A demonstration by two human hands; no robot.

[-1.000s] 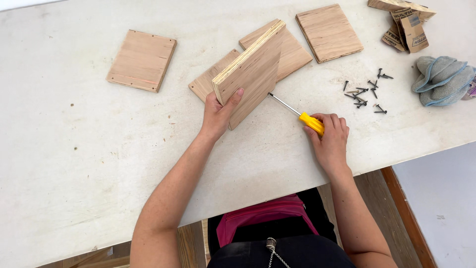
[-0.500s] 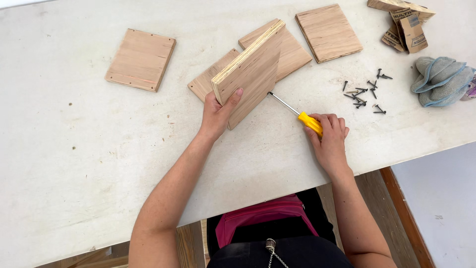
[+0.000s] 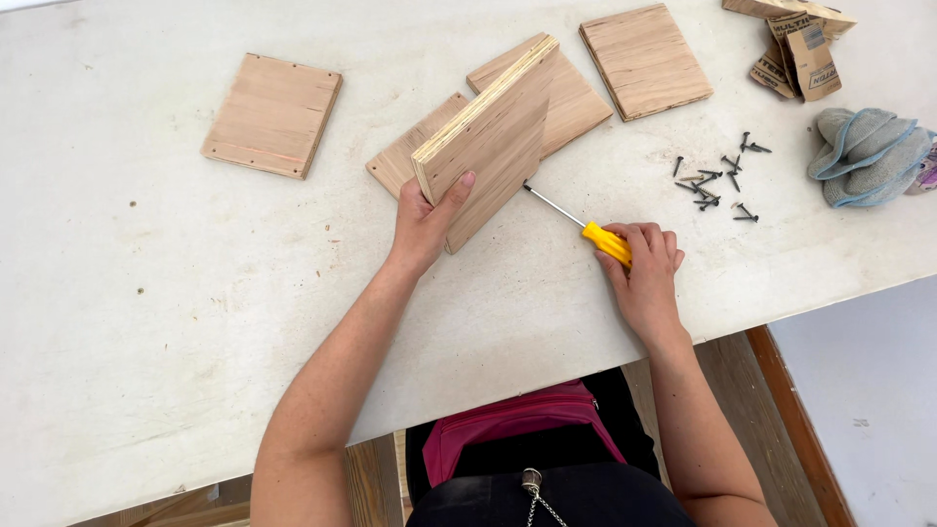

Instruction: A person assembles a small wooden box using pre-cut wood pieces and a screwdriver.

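Upright plywood panel [image 3: 493, 146] meets yellow-handled screwdriver [image 3: 586, 224].

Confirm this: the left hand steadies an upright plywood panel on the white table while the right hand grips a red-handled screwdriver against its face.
Not quite: the screwdriver handle is yellow, not red, as the head view shows. The left hand does steady the upright plywood panel on the white table, with the right hand gripping the tool.

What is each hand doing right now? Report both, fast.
Left hand: closed on the upright wooden board.
Right hand: closed on the yellow screwdriver, tip at the board.
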